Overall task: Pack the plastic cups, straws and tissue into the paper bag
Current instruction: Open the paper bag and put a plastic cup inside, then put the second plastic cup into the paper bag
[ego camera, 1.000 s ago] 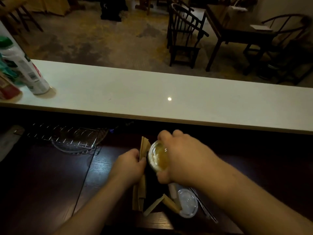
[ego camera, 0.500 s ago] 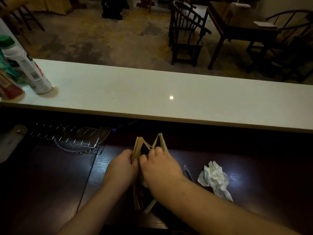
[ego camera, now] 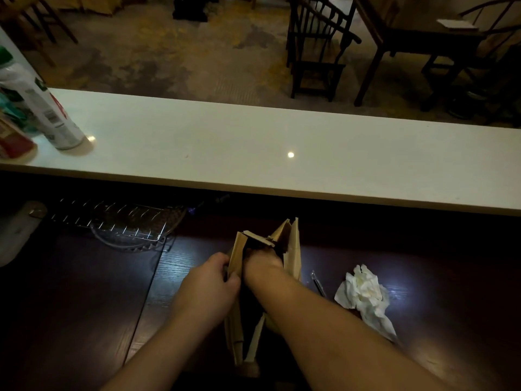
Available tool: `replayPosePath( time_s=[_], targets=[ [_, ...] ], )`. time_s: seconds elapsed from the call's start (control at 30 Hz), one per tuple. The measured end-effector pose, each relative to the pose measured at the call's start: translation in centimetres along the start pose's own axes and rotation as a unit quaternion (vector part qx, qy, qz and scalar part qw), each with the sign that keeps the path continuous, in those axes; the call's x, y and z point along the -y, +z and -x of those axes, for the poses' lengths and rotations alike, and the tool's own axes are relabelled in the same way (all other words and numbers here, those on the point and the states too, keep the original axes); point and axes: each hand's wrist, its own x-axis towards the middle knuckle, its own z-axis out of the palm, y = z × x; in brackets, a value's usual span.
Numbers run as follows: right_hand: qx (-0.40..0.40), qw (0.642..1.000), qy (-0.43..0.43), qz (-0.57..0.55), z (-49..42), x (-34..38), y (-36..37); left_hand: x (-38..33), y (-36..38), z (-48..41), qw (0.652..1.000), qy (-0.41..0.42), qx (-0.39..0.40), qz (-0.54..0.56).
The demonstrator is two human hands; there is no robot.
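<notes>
A brown paper bag (ego camera: 292,249) stands open on the dark wooden table. My left hand (ego camera: 208,280) pinches the bag's left rim and holds it open. My right hand (ego camera: 263,261) is plunged into the bag's mouth up to the wrist, so its fingers are hidden. No cup shows; the bag's inside is dark. A wrapped straw (ego camera: 318,283) lies on the table just right of the bag. Further right lies a crumpled white tissue (ego camera: 363,294).
A raised white counter (ego camera: 282,142) runs across behind the table, with a spray can (ego camera: 48,114) and other packages at its left end. A wire rack (ego camera: 118,221) lies at the back left of the table. Dark chairs and tables stand beyond.
My right hand carried a lidded plastic cup to the bag's mouth and went down into the bag with it. The second cup beside the bag is no longer seen.
</notes>
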Motion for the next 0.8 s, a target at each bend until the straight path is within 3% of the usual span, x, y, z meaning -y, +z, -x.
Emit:
replayPosePath(
  time_s=[0.13, 0.2, 0.27, 0.33, 0.4, 0.47, 0.53, 0.63, 0.8],
  targets=[
    [0.024, 0.999, -0.010, 0.034, 1.4, 0.3, -1.0, 0.1, 0.2, 0.1, 1.000, 0.001, -0.006, 0.006],
    [-0.009, 1.000, -0.026, 0.010, 3.9, 0.3, -2.6, 0.2, 0.0, -0.1, 1.000, 0.004, -0.012, -0.002],
    [-0.142, 0.985, -0.073, -0.060, 7.4, -0.4, -3.8, 0.3, -0.4, -0.3, 1.000, 0.002, -0.009, -0.004],
    [-0.303, 0.937, -0.131, -0.109, 11.4, -2.4, -4.2, 0.4, -0.7, -0.5, 1.000, -0.004, -0.001, -0.002],
    [-0.394, 0.900, -0.116, -0.148, 14.6, -5.6, -3.4, 0.3, -0.8, -0.4, 1.000, -0.006, 0.010, -0.003],
    [-0.349, 0.919, -0.024, -0.183, 16.4, -8.8, -0.9, 0.3, -0.8, -0.2, 1.000, -0.004, 0.017, 0.001],
    [-0.214, 0.961, 0.048, -0.171, 16.7, -10.4, 3.1, 0.2, -0.7, 0.0, 1.000, -0.001, 0.014, 0.003],
    [-0.058, 0.986, 0.036, -0.150, 16.0, -9.8, 9.0, 0.1, -0.6, 0.4, 1.000, -0.003, 0.009, 0.003],
    [-0.048, 0.989, 0.050, -0.134, 14.5, -8.5, 12.4, -0.3, -0.6, 0.9, 1.000, -0.009, -0.008, -0.005]
  ],
)
